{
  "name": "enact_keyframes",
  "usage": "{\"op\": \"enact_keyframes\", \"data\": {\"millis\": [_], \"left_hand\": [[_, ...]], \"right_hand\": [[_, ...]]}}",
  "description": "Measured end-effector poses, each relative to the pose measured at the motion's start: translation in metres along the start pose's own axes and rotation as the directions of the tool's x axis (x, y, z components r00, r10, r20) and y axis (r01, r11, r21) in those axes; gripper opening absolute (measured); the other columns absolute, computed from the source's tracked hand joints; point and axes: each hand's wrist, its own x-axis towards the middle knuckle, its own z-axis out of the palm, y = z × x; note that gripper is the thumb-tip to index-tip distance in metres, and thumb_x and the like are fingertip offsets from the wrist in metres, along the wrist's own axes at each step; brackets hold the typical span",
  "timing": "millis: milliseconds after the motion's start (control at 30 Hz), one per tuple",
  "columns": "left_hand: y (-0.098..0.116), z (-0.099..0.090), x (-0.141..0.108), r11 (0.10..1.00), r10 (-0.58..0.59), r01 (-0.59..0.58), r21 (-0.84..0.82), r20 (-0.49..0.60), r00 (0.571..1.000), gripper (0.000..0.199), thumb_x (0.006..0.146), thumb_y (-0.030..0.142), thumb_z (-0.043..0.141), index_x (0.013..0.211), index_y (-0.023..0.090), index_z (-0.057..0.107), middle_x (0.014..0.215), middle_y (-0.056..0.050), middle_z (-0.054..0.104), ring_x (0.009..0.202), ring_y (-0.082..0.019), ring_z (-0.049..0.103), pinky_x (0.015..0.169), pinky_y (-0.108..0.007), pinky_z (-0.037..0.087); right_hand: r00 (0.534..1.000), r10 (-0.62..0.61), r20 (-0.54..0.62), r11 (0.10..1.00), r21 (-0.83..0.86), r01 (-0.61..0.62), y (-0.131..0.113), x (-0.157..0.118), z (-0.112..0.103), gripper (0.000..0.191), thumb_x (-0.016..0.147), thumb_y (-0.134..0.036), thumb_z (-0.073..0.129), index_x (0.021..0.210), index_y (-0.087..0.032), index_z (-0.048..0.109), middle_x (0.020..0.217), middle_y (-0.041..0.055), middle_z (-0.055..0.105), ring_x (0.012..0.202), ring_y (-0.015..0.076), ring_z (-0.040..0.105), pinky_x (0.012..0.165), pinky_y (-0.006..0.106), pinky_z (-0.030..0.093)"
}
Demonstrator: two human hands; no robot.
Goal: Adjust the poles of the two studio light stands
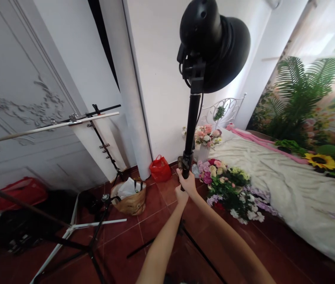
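In front of me a black light stand (193, 122) rises upright, with a large black studio lamp (205, 43) on top. My right hand (187, 182) is closed around the pole near a clamp knob. Just below it, my left hand (181, 195) also wraps the pole, its fingers partly hidden. Thin black legs (199, 252) of the stand spread out on the floor under my forearms. A cable hangs from the lamp along the pole.
Right of the stand lie bunches of artificial flowers (229, 185) beside a bed with a cream cover (262, 165). A red bag (160, 169) and a woven basket (130, 203) stand left on red tiles (152, 221). Other stands with crossbars (49, 127) fill the left.
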Motion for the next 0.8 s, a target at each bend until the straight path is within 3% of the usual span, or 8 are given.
{"op": "enact_keyframes", "data": {"millis": [167, 300, 433, 600, 800], "left_hand": [[-0.007, -0.013, -0.009, 0.984, 0.168, -0.175, 0.040, 0.134, 0.977, 0.015, 0.062, 0.025, 0.064, 0.069, 0.011, 0.064, 0.067, -0.005, 0.066, 0.062, -0.015, 0.056, 0.060, -0.023, 0.044], [-0.017, -0.028, -0.019, 0.975, 0.178, -0.200, 0.098, 0.191, 0.965, 0.025, 0.067, 0.033, 0.065, 0.082, 0.014, 0.065, 0.077, -0.006, 0.067, 0.071, -0.017, 0.059, 0.069, -0.026, 0.046], [-0.028, -0.032, -0.023, 0.968, 0.196, -0.228, 0.109, 0.242, 0.950, 0.028, 0.075, 0.034, 0.060, 0.096, 0.016, 0.061, 0.087, -0.007, 0.066, 0.080, -0.018, 0.060, 0.077, -0.029, 0.045], [-0.036, -0.028, -0.022, 0.972, 0.186, -0.215, 0.098, 0.244, 0.952, 0.028, 0.077, 0.032, 0.058, 0.100, 0.016, 0.056, 0.094, -0.008, 0.064, 0.086, -0.018, 0.059, 0.080, -0.030, 0.044], [-0.041, -0.029, -0.021, 0.976, 0.153, -0.188, 0.113, 0.263, 0.953, 0.027, 0.076, 0.032, 0.059, 0.098, 0.017, 0.055, 0.093, -0.006, 0.063, 0.087, -0.018, 0.058, 0.081, -0.030, 0.045]], "right_hand": [[1.000, -0.020, 0.005, 0.999, -0.040, 0.021, -0.007, 0.014, -0.003, 0.045, 0.074, -0.059, 0.054, 0.064, -0.016, 0.052, 0.052, -0.0014, 0.051, 0.051, 0.0114, 0.046, 0.051, 0.023, 0.039], [0.998, -0.052, -0.045, 0.995, -0.084, 0.048, -0.030, 0.025, -0.003, 0.043, 0.076, -0.057, 0.053, 0.074, -0.013, 0.057, 0.058, 0.0017, 0.057, 0.056, 0.0142, 0.052, 0.053, 0.024, 0.041], [0.997, -0.046, -0.065, 0.995, -0.091, 0.040, -0.040, 0.027, -0.005, 0.046, 0.076, -0.057, 0.051, 0.088, -0.013, 0.059, 0.068, 0.0045, 0.062, 0.065, 0.0173, 0.058, 0.059, 0.026, 0.044], [1.000, -0.001, -0.009, 0.999, -0.039, 0.001, -0.025, 0.017, -0.007, 0.045, 0.077, -0.057, 0.050, 0.095, -0.016, 0.058, 0.070, 0.0024, 0.062, 0.066, 0.0167, 0.058, 0.061, 0.026, 0.045], [0.979, 0.062, 0.194, 0.994, 0.080, -0.079, 0.005, 0.009, -0.012, 0.041, 0.072, -0.058, 0.058, 0.076, -0.017, 0.054, 0.054, -0.0027, 0.053, 0.049, 0.0117, 0.049, 0.053, 0.024, 0.042]]}}
